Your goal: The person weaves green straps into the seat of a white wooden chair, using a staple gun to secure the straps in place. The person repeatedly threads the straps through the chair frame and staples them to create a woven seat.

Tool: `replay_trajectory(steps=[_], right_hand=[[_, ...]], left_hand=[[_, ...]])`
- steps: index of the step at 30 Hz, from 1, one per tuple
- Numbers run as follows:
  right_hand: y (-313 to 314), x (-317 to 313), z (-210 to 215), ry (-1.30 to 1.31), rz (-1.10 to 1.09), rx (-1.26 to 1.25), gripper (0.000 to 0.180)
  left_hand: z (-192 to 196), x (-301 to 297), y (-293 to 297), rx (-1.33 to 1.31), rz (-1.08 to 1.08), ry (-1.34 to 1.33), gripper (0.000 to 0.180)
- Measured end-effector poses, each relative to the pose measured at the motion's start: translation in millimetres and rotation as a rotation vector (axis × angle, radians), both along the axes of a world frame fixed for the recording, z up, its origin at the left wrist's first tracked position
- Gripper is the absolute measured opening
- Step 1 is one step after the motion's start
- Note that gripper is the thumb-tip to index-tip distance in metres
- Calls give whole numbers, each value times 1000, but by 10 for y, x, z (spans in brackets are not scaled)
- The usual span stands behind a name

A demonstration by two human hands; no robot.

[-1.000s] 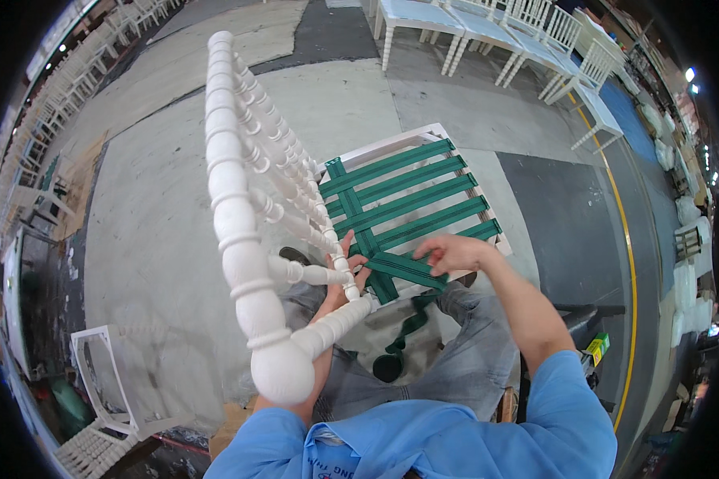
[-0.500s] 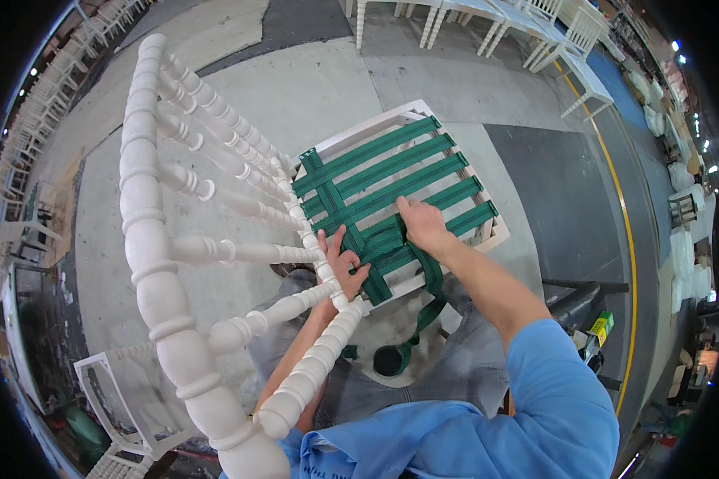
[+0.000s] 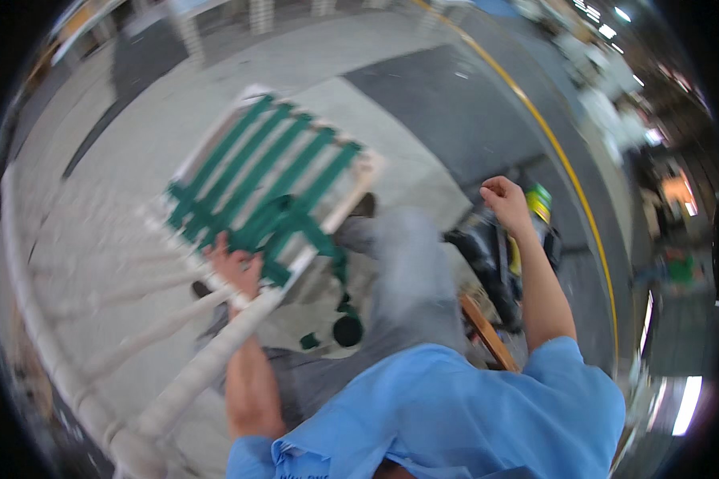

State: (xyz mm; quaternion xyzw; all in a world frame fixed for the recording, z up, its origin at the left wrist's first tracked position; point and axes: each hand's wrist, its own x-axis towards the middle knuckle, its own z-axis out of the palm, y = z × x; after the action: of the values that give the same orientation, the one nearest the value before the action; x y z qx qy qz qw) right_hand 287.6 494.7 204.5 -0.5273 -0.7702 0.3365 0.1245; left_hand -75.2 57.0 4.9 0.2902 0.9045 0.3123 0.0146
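Note:
A white chair frame with turned spindles lies tilted in front of me, its seat frame (image 3: 301, 263) facing up. Green webbing straps (image 3: 276, 164) run across the seat, and one crosses them near the chair back (image 3: 176, 391). My left hand (image 3: 236, 267) rests with fingers spread on the webbing at the seat's near edge, beside the spindles. A loose strap bunches there and trails down to a green webbing roll (image 3: 347, 330) by my legs. Away to the right, my right hand (image 3: 505, 201) is raised with fingers curled together, nothing visible in them, near a black bag (image 3: 483, 251).
A yellow-green container (image 3: 539, 201) stands at the black bag. Below it is a brown wooden bar (image 3: 487, 331). White furniture legs (image 3: 261, 14) stand at the far edge. A yellow floor line (image 3: 547, 132) curves along the right side.
My right hand has left the strap on the seat and swung right toward the black bag. My left hand stays on the webbing. The view has turned to the right and is blurred.

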Motion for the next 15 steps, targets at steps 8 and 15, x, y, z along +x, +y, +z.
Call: replay_trajectory(steps=[8, 15], right_hand=[[192, 1852, -502, -746, -334, -130, 51], [257, 1686, -647, -144, -237, -229, 43]], left_hand=[[37, 16, 88, 248, -81, 243, 24], [47, 99, -15, 184, 58, 4, 25]])
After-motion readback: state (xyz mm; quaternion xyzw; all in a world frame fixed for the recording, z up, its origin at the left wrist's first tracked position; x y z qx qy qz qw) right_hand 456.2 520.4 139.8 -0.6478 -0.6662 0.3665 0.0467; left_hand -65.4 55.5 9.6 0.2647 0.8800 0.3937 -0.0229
